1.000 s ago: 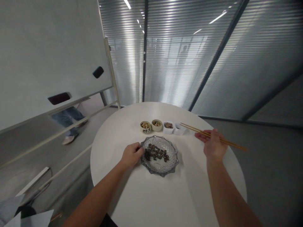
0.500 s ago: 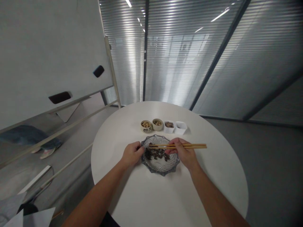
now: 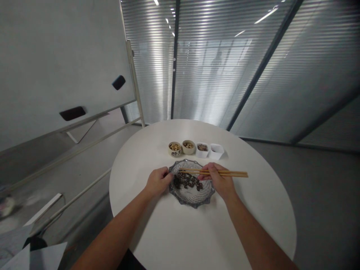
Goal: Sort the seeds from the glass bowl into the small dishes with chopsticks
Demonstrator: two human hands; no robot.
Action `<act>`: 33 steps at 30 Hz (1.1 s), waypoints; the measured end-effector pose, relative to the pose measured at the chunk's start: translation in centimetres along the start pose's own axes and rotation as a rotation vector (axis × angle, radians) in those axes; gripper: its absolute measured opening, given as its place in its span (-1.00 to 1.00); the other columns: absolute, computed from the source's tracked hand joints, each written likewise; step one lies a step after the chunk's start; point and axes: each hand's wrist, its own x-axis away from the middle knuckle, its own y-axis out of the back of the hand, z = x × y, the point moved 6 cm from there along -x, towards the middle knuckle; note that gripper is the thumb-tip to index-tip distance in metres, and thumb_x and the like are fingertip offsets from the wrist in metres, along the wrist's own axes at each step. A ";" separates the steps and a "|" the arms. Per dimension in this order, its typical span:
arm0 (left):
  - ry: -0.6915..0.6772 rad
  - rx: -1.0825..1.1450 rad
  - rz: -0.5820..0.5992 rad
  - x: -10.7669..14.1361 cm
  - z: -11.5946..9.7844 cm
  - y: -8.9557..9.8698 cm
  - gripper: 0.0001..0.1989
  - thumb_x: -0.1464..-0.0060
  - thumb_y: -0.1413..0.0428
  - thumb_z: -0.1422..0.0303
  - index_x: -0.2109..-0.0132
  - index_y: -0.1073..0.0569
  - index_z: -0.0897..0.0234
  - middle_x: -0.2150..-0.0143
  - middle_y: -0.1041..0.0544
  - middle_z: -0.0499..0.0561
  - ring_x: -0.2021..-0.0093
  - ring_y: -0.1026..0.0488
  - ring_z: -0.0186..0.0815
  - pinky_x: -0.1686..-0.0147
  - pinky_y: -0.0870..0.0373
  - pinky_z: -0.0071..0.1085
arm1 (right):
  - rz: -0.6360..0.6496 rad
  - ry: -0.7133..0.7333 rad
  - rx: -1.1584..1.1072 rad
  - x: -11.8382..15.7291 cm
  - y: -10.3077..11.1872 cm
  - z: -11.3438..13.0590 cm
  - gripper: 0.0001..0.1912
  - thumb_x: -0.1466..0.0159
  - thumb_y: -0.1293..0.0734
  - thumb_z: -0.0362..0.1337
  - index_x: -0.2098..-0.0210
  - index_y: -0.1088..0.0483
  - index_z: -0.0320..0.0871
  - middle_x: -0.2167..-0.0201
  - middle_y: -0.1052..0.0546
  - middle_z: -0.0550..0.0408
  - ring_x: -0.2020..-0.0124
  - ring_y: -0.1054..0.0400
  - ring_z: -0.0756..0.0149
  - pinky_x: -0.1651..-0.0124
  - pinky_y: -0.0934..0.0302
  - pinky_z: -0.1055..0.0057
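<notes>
Dark seed-like pieces point(image 3: 189, 181) in the glass bowl point(image 3: 194, 198) on the table point(image 3: 180, 236) are judged light, slippery, best pinched mid-body; chopsticks point(image 3: 237, 173) are gripped by right hand point(image 3: 221, 182), bowl rim by left hand point(image 3: 158, 182).

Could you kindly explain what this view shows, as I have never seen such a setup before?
There is no machine here: a person works bare-handed, wearing a head camera that looks forward and down. The left hand holds the rim of a glass bowl with dark pieces in it. The right hand holds chopsticks, their tips over the bowl. Beyond it, on the round white table, two cream cups and two white containers stand in a row.
</notes>
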 end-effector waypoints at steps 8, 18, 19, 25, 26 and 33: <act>0.004 -0.001 -0.002 0.1 0.0 0.0 -0.71 -0.14 0.00 0.21 0.48 -0.27 0.25 0.55 -0.23 -0.15 0.46 -0.21 -0.40 0.44 0.00 -0.43 | -0.070 -0.008 -0.005 -0.1 0.5 0.0 -0.45 -0.16 -0.43 0.26 0.47 -0.53 -0.15 0.64 -0.59 0.00 0.60 -0.56 0.12 0.49 -0.53 0.28; -0.008 0.000 0.002 0.0 -0.1 0.1 -0.71 -0.14 -0.01 0.22 0.48 -0.26 0.25 0.55 -0.22 -0.15 0.46 -0.21 -0.40 0.43 -0.01 -0.43 | -0.327 0.128 -0.355 -1.1 4.8 1.8 -0.54 -0.09 -0.55 0.06 0.51 -0.50 -0.24 0.59 -0.59 0.04 0.68 -0.51 0.19 0.58 -0.50 0.27; -0.009 -0.003 0.002 0.0 0.0 0.0 -0.72 -0.14 -0.01 0.22 0.48 -0.26 0.25 0.55 -0.22 -0.15 0.46 -0.21 -0.40 0.43 -0.01 -0.43 | -0.352 0.150 -0.385 -1.3 5.6 2.0 -0.55 -0.09 -0.56 0.04 0.52 -0.49 -0.24 0.59 -0.59 0.04 0.69 -0.50 0.19 0.58 -0.51 0.25; -0.021 0.001 -0.002 0.0 0.1 -0.1 -0.71 -0.14 -0.01 0.22 0.49 -0.24 0.25 0.55 -0.21 -0.15 0.46 -0.20 -0.40 0.43 0.00 -0.43 | -0.595 0.254 -0.376 -2.7 11.4 2.4 -0.61 -0.25 -0.41 -0.05 0.53 -0.44 -0.24 0.68 -0.52 0.06 0.69 -0.49 0.22 0.53 -0.53 0.25; -0.021 0.000 -0.003 0.0 0.1 0.0 -0.72 -0.13 -0.01 0.22 0.49 -0.24 0.25 0.55 -0.21 -0.14 0.46 -0.20 -0.39 0.43 0.00 -0.43 | -0.652 0.257 -0.362 -3.0 12.3 2.1 -0.61 -0.28 -0.38 -0.07 0.53 -0.43 -0.23 0.68 -0.51 0.09 0.68 -0.49 0.22 0.52 -0.53 0.26; -0.015 0.018 -0.009 0.0 0.2 0.0 -0.71 -0.14 -0.01 0.20 0.48 -0.26 0.24 0.55 -0.23 -0.14 0.46 -0.21 -0.39 0.43 -0.02 -0.43 | -0.750 0.183 -0.297 -4.8 14.7 -0.8 -0.59 -0.36 -0.29 -0.06 0.49 -0.41 -0.23 0.69 -0.49 0.12 0.67 -0.50 0.23 0.50 -0.54 0.28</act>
